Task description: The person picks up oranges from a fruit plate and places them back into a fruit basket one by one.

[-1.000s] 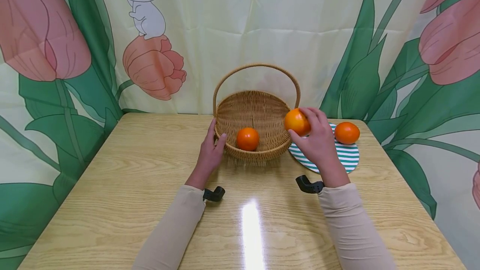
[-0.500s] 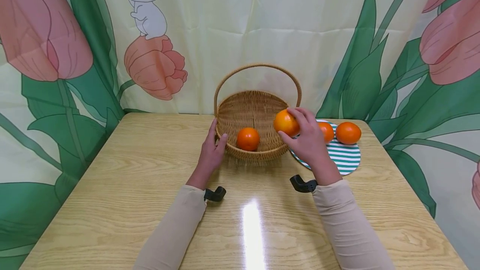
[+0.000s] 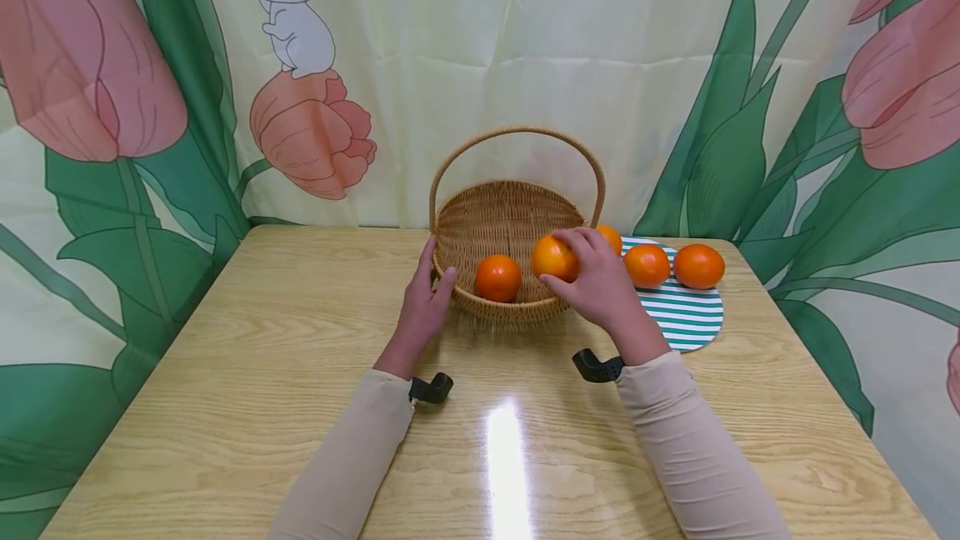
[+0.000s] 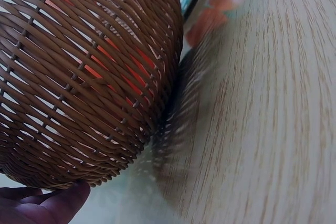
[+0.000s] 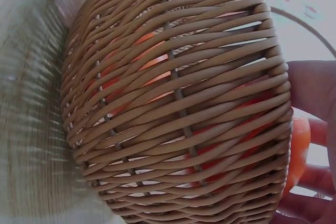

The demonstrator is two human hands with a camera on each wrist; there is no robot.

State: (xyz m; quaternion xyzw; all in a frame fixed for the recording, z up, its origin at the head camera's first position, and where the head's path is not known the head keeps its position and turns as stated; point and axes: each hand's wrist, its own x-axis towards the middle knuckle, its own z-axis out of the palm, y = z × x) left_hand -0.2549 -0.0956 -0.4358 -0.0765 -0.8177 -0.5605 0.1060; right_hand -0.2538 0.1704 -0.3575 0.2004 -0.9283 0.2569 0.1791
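Note:
My right hand (image 3: 596, 273) grips a round, shiny orange fruit (image 3: 553, 257) with fingers over its top and thumb below, inside the right front rim of the wicker basket (image 3: 502, 309). Beside it in the basket lies a redder orange fruit (image 3: 498, 278). My left hand (image 3: 423, 298) rests against the basket's left side, fingers extended along it; in the left wrist view the thumb (image 4: 71, 200) touches the weave from outside. Through the gaps of the wicker wall (image 5: 173, 98) in the right wrist view, orange patches show, and the held fruit peeks out past the rim.
Right of the basket, a green-and-white striped round mat (image 3: 686, 319) bears several more orange fruits (image 3: 699, 266), one partly hidden behind my right hand. The basket's tall arched handle (image 3: 517, 130) rises over its opening. A printed curtain (image 3: 480, 40) hangs behind the wooden table (image 3: 300, 340).
My right hand has carried the orange fruit left and down, from over the mat into the basket's opening. More fruits on the mat have come into view. The left hand stays put.

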